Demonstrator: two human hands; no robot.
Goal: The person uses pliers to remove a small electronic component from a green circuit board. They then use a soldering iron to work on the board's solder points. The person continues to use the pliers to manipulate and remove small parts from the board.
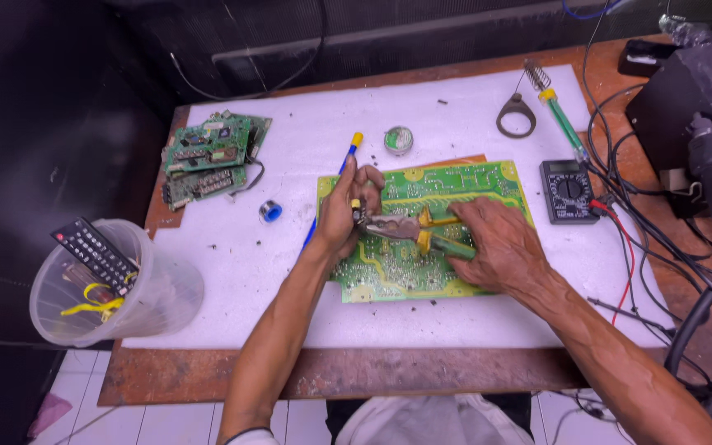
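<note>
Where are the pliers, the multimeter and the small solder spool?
pliers (pixel 397 228): head view, on the metal jaws near the pivot.
multimeter (pixel 569 190): head view, on the round dial.
small solder spool (pixel 270 212): head view, on its blue top face.

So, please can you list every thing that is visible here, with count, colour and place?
large circuit board: 1, green, centre of white mat
pliers: 1, yellow and green handles, over the board
blue tool: 1, blue with yellow tip, at left hand
small circuit boards: 2, green, mat's far left
solder spool: 1, blue, left of board
round tin: 1, greenish, beyond board
multimeter: 1, black, right of board
soldering iron: 1, green, far right
plastic tub: 1, clear, near left corner
remote control: 1, black, in tub
left hand: on the board
right hand: holding pliers
</note>
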